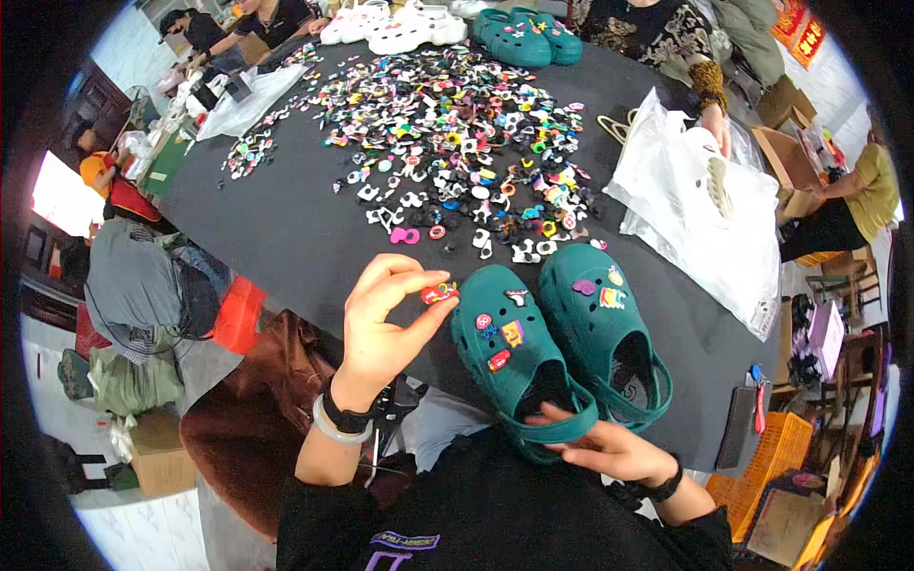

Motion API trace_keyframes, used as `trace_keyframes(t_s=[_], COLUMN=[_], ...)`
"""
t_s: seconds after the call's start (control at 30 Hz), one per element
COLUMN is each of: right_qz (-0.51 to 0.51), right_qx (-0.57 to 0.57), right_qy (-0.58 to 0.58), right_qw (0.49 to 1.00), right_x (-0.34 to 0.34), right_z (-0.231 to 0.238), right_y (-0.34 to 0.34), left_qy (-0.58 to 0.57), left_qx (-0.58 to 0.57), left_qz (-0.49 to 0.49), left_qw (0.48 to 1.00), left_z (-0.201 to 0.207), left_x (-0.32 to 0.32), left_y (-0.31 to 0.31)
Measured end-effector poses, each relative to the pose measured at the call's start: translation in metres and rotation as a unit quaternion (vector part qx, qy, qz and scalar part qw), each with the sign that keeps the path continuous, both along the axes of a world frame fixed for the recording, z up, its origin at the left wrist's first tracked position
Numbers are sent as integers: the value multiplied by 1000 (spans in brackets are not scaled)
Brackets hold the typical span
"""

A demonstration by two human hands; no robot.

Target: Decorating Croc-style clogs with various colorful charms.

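My left hand (386, 328) pinches a small red shoe charm (438, 292) between thumb and fingertips, just left of the toe of a dark green clog (495, 319). That clog has several coloured charms on its upper. At its heel my right hand (614, 449) grips the back, some fingers going in behind the heel strap and partly hidden there. Close against its right side is a matching green clog (595, 305), with charms near its toe; neither hand touches it.
A wide heap of loose charms (447, 124) covers the dark table (286, 228). White clogs (409, 30) and another green pair (526, 38) stand at the far edge. Clear plastic bags (676, 205) lie at right, near another person's hand (714, 128). A dark phone-like slab (736, 428) rests at the right edge.
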State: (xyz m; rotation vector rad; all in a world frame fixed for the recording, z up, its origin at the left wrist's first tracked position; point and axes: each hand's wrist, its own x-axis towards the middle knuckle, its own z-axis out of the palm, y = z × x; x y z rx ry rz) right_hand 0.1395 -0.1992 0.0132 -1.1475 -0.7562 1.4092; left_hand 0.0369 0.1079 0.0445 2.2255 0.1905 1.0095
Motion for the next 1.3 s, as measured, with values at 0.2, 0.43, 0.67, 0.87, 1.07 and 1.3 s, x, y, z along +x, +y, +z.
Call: trace_keyframes(t_s=[0.2, 0.43, 0.67, 0.87, 1.07, 1.3], right_qz=[-25, -418, -295, -220, -292, -308], right_qx=[106, 168, 89, 200, 70, 128], right_qy=[-91, 194, 333, 495, -14, -236], right_qw=[990, 871, 891, 816, 954, 913], right_x=[44, 69, 78, 89, 114, 130], right_z=[40, 28, 16, -7, -6, -17], right_y=[-54, -56, -55, -68, -49, -8], left_qy=[35, 96, 180, 239, 273, 301], left_qx=[-58, -117, -3, 35, 15, 31], left_qz=[-98, -188, -274, -378, -419, -447], left_qw=[993, 970, 945, 894, 866, 842], left_z=[-1, 18, 35, 29, 17, 1], left_x=[13, 55, 115, 158, 183, 194], left_y=[-12, -40, -62, -76, -91, -93])
